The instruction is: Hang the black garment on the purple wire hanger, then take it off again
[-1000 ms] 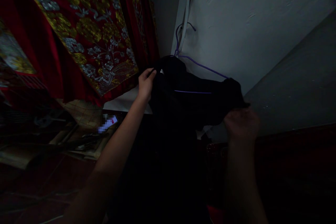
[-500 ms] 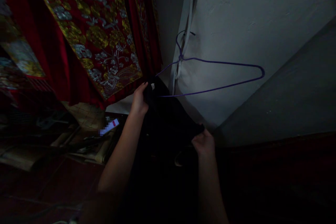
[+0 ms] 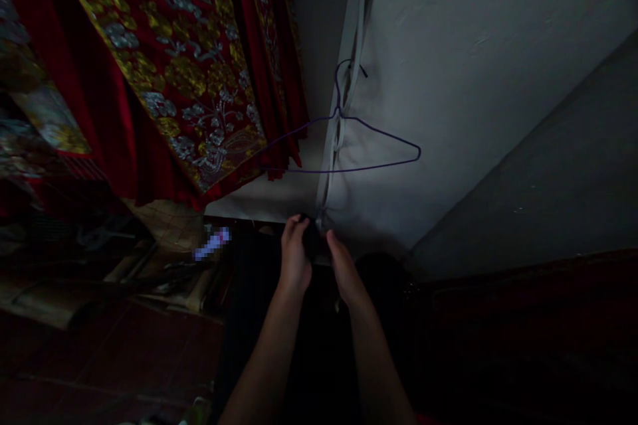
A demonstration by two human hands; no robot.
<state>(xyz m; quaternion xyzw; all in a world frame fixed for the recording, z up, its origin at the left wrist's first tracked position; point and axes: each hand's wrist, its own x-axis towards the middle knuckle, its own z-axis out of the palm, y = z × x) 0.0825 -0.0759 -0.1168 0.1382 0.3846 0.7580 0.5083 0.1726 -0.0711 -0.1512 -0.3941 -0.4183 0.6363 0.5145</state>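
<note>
Low in front of the wall, my left hand [image 3: 296, 255] is closed on a bunched black garment [image 3: 311, 237]. My right hand [image 3: 343, 265] faces it a short way to the right, its fingers curled towards the dark cloth; their far side is lost in the gloom. Most of the garment blends into the black area below my hands. Above them a thin purple wire hanger [image 3: 381, 131] hangs bare by its hook from a pale cord [image 3: 355, 53] along the wall corner. The hanger's left end is over the red embroidered cloth [image 3: 189, 73].
A pale wall [image 3: 478, 80] rises on the right. At the lower left, a blurred lit phone [image 3: 212, 244] lies by flat brown pieces [image 3: 44, 299] on a red tiled floor [image 3: 134, 345]. The red cloth hangs close on the left.
The black garment has come off the hanger's left end and moved down. My hands have come together, the left lower and rightwards, the right leftwards. The hanger has swung round.
</note>
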